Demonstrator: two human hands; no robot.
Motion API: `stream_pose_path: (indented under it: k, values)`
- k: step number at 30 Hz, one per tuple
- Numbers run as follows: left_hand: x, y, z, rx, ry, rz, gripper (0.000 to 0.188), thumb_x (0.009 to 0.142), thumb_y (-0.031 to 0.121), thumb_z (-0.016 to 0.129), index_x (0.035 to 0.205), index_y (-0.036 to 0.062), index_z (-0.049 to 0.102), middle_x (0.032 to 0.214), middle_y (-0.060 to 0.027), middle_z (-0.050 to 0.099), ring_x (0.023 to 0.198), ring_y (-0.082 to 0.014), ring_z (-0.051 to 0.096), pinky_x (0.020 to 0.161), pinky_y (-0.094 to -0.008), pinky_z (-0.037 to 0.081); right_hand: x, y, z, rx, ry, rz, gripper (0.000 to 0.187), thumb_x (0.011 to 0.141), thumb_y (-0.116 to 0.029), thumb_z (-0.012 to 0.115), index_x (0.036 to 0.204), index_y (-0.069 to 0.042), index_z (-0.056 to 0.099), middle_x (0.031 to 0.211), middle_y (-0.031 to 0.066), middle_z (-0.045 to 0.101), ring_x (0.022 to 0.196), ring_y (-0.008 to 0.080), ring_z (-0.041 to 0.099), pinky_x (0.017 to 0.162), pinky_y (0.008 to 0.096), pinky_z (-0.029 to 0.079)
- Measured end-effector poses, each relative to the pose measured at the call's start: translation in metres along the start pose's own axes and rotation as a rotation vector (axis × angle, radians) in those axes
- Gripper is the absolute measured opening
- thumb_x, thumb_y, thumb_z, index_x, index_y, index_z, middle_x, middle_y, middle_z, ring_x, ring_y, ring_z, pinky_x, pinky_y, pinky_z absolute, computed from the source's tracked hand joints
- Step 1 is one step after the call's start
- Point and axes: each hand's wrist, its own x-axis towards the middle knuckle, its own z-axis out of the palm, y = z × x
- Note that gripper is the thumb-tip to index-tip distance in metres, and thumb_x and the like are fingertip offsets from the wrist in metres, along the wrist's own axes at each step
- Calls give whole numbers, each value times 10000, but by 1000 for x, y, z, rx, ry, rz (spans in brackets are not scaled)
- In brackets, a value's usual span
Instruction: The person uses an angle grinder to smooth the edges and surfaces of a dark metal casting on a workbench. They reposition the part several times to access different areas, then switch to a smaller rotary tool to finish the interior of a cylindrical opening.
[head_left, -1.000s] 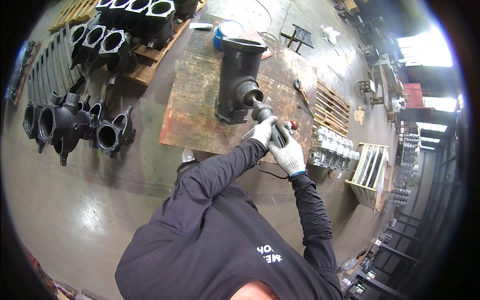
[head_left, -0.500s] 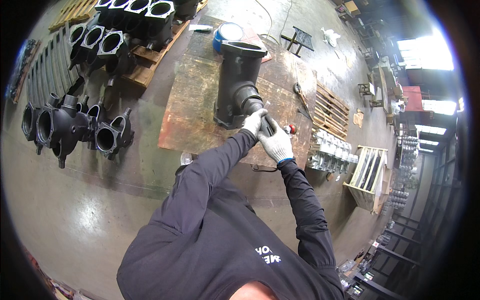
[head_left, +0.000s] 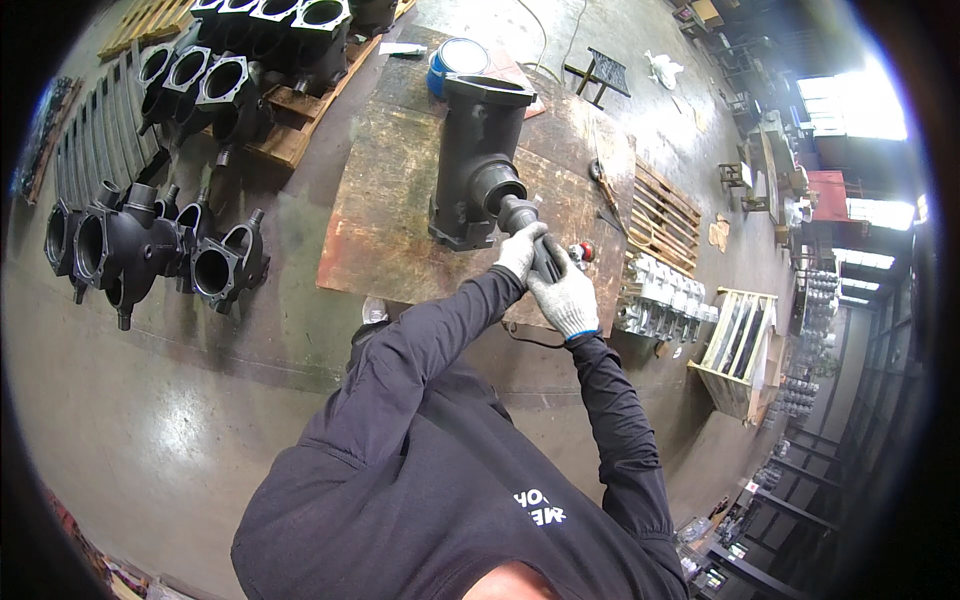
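Note:
A black cast pipe housing (head_left: 478,135) stands on the worn wooden tabletop (head_left: 380,190), a flanged opening at its top and a round side port (head_left: 496,184) facing me. Just in front of that port is a dark, stepped cylindrical part (head_left: 517,212) with a ribbed rear end, tilted and drawn out of the opening. My gloved left hand (head_left: 520,249) is closed around its middle. Farther back, my gloved right hand (head_left: 566,296) grips the ribbed end. A small red-and-black object (head_left: 582,252) lies beside the right hand.
Behind the housing stands a blue can (head_left: 457,60) with a pale lid. A long-handled tool (head_left: 602,185) lies at the tabletop's right edge. Several black castings (head_left: 135,245) stand on the floor at left. Wooden pallets (head_left: 662,215) and silvery parts (head_left: 660,300) are at right.
Both hands have moved back toward me and slightly right with the cylindrical part. Its front end, earlier against the side port, now shows apart from it, and the port's opening is visible.

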Motion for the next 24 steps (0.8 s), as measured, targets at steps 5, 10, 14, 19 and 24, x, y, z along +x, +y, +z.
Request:
stream_pose_path:
  k: [5,10,14,19,24]
  values:
    - [-44,-14,19,-67,22,64,171,922,228,683,1003,83,639,818,-54,676,686,-215,664,680,-379,567,-22,-6,-17,5,8,5,701,831,-276,788,1462,-75,558,1231,216,714,1130,263,713,959,347,541]
    - [-71,-11,29,-50,41,40,199,929,236,682,1027,69,634,830,-62,677,699,-216,666,690,-394,570,-29,-1,-16,2,30,-26,699,830,-302,795,1452,-81,564,1175,232,721,1084,294,723,927,371,554]
    - [-80,-8,34,-98,50,38,252,920,241,695,1061,42,630,844,-84,683,713,-235,673,705,-405,575,-32,-2,-12,-13,77,-77,694,826,-371,791,1437,-119,579,1066,244,736,994,364,737,863,412,576]
    - [-71,-4,28,-14,74,33,282,902,252,716,1065,36,638,869,-95,702,719,-242,681,721,-416,576,-29,-12,-14,4,11,40,689,833,-277,781,1452,-68,563,1216,230,714,1124,288,716,957,367,546]
    - [-22,21,10,190,30,50,445,956,423,576,1008,-9,666,872,-231,709,739,-377,687,778,-531,558,7,-15,3,-50,17,36,682,827,-356,744,1441,-111,577,1197,243,708,1118,351,702,950,403,551]
